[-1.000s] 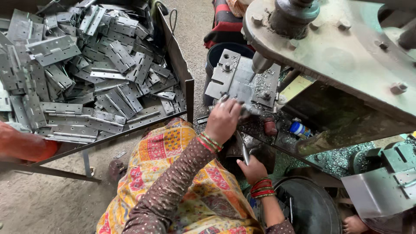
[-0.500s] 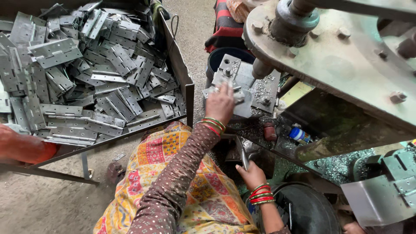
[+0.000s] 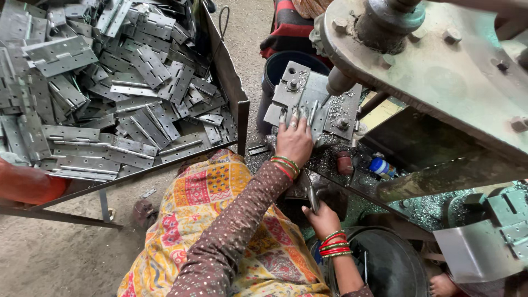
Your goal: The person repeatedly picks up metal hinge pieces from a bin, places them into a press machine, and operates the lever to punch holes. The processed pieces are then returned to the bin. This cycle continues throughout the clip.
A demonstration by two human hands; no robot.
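My left hand [image 3: 294,142], with bangles at the wrist, lies on the grey fixture plate [image 3: 300,88] of a press machine. Its fingers are stretched over a small metal hinge [image 3: 312,114] and hold it down on the plate. The press ram [image 3: 338,82] hangs just right of the fingers. Lower down, my right hand [image 3: 323,219], wearing red bangles, grips a thin metal lever [image 3: 309,190] that points up toward the plate. Metal shavings cover the machine bed [image 3: 341,159] around the plate.
A large steel tray [image 3: 234,82] at the left holds several grey hinges [image 3: 110,93]. A dark bucket [image 3: 280,63] stands behind the plate and a round black tub [image 3: 385,264] sits at lower right. The machine's heavy frame [image 3: 440,71] overhangs the right side. An orange sleeve [image 3: 27,184] shows at far left.
My left hand has reached farther onto the fixture plate and flattened its fingers over the hinge. My right hand has stayed low on the lever.
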